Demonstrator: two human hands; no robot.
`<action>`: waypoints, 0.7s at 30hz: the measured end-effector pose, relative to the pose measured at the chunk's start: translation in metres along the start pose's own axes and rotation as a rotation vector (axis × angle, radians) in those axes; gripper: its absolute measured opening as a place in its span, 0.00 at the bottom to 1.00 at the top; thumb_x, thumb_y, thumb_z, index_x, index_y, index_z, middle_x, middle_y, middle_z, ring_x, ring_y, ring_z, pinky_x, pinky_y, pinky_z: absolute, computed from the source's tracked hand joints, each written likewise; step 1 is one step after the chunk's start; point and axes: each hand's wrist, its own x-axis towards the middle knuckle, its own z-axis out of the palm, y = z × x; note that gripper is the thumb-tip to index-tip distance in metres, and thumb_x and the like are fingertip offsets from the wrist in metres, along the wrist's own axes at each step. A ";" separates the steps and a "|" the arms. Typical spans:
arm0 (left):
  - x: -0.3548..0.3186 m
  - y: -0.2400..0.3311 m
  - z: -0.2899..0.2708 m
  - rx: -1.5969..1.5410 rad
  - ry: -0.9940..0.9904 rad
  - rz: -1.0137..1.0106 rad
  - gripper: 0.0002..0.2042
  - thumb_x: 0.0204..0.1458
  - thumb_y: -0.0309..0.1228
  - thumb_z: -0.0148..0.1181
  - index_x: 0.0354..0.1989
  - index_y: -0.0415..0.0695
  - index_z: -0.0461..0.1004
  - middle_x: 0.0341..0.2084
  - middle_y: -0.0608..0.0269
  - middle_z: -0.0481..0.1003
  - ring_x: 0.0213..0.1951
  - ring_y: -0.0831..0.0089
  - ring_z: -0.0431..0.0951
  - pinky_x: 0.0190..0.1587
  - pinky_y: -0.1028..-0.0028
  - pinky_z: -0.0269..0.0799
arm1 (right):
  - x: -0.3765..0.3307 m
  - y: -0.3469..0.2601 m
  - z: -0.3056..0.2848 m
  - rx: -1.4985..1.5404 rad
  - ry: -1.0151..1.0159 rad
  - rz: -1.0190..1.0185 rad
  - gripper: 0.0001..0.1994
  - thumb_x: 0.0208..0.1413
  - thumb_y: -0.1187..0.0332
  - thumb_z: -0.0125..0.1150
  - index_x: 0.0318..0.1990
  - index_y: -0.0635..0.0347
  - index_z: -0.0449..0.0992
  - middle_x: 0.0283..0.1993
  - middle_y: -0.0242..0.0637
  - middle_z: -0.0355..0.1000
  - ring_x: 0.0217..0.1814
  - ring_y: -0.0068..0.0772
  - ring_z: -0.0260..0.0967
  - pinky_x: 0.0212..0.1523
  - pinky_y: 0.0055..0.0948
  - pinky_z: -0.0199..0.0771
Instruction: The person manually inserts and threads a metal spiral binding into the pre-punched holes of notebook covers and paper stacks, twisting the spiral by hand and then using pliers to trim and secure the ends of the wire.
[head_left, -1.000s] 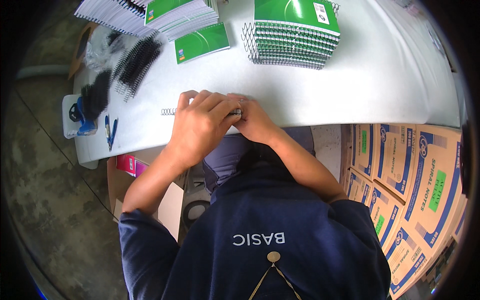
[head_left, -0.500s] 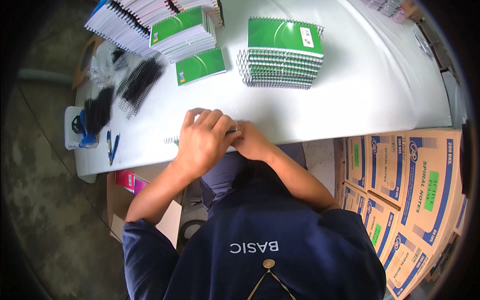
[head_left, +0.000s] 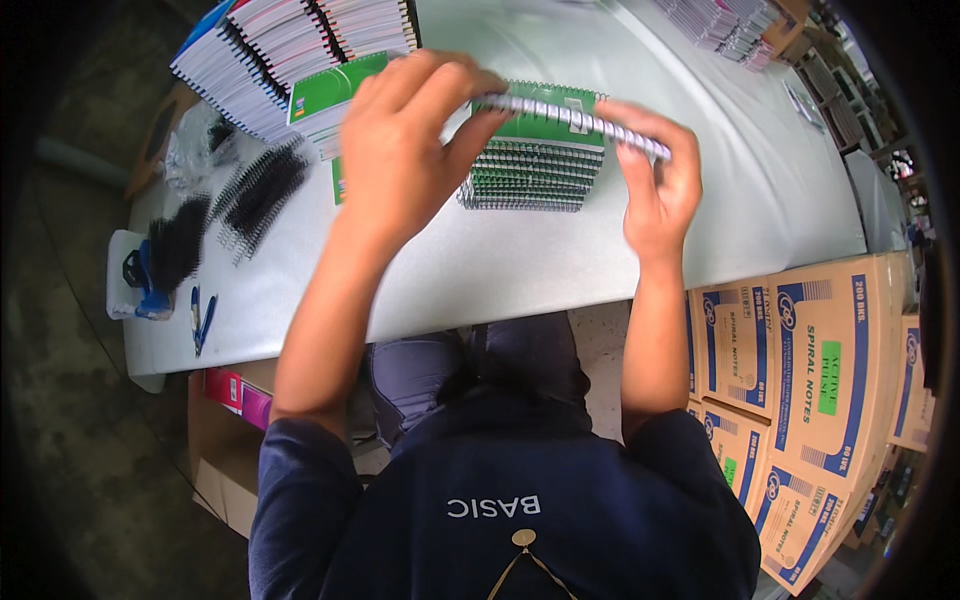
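Observation:
Both hands grip a spiral notebook [head_left: 575, 119], seen edge-on with its coil toward me, raised over a stack of green spiral notebooks [head_left: 532, 176]. My left hand [head_left: 405, 140] pinches its left end between thumb and fingers. At its right end, my right hand [head_left: 660, 180] has the thumb below and the fingers behind. The held notebook hides part of the stack's top. Left of the stack, partly behind my left hand, are more green notebooks [head_left: 338, 85], whose edges show no coil where visible.
Black spiral coils [head_left: 262, 200] lie at left beside a clear plastic bag [head_left: 190, 150]. Blue-handled pliers [head_left: 203, 320] rest near the table's front edge. Thick bound books [head_left: 270, 60] stand at far left. Cardboard boxes [head_left: 820, 370] are stacked at right, below the table [head_left: 480, 270].
My hands have risen from the table's front edge and moved apart to the notebook's two ends. The notebook has come up and forward to the stack.

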 end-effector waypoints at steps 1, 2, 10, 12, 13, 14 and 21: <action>-0.001 -0.011 0.022 -0.016 0.156 0.093 0.12 0.35 0.24 0.68 0.32 0.42 0.75 0.35 0.59 0.75 0.39 0.62 0.75 0.42 0.69 0.70 | 0.007 0.013 -0.007 -0.034 -0.063 0.056 0.11 0.52 0.77 0.51 0.44 0.64 0.69 0.52 0.48 0.69 0.55 0.32 0.63 0.54 0.30 0.62; -0.006 -0.019 0.042 0.054 0.168 0.096 0.13 0.36 0.26 0.68 0.33 0.42 0.75 0.37 0.58 0.75 0.41 0.61 0.75 0.42 0.69 0.71 | 0.007 0.032 -0.016 -0.074 -0.122 0.109 0.11 0.51 0.77 0.50 0.43 0.65 0.70 0.54 0.47 0.68 0.60 0.35 0.59 0.58 0.32 0.58; -0.058 -0.028 0.112 -0.320 0.441 -0.587 0.10 0.52 0.33 0.60 0.35 0.38 0.72 0.30 0.61 0.74 0.33 0.74 0.73 0.38 0.76 0.69 | -0.032 0.065 0.025 -0.158 0.152 0.316 0.25 0.62 0.59 0.40 0.61 0.69 0.56 0.63 0.52 0.58 0.65 0.41 0.55 0.62 0.30 0.53; -0.057 -0.025 0.124 -0.460 0.491 -0.756 0.11 0.56 0.34 0.57 0.34 0.37 0.70 0.25 0.68 0.72 0.29 0.83 0.69 0.33 0.82 0.65 | -0.039 0.059 0.040 -0.207 0.271 0.305 0.25 0.64 0.59 0.39 0.62 0.69 0.54 0.61 0.52 0.60 0.61 0.41 0.61 0.58 0.29 0.59; -0.054 -0.022 0.123 -0.477 0.503 -0.791 0.11 0.56 0.34 0.56 0.34 0.37 0.70 0.26 0.67 0.72 0.29 0.83 0.68 0.33 0.82 0.65 | -0.043 0.059 0.043 -0.232 0.311 0.279 0.24 0.64 0.61 0.40 0.62 0.69 0.55 0.60 0.52 0.62 0.59 0.40 0.63 0.56 0.28 0.61; -0.051 -0.019 0.122 -0.494 0.515 -0.826 0.10 0.56 0.34 0.56 0.34 0.37 0.70 0.26 0.67 0.72 0.28 0.83 0.68 0.32 0.82 0.65 | -0.043 0.060 0.043 -0.228 0.326 0.278 0.24 0.64 0.62 0.40 0.62 0.69 0.55 0.60 0.51 0.62 0.59 0.39 0.63 0.56 0.28 0.61; -0.075 -0.081 0.080 -0.343 0.484 -0.590 0.10 0.50 0.27 0.55 0.40 0.37 0.72 0.34 0.56 0.73 0.35 0.70 0.73 0.38 0.73 0.68 | -0.051 0.058 0.036 -0.269 0.395 0.133 0.23 0.63 0.67 0.40 0.61 0.74 0.54 0.65 0.53 0.53 0.68 0.44 0.49 0.66 0.36 0.47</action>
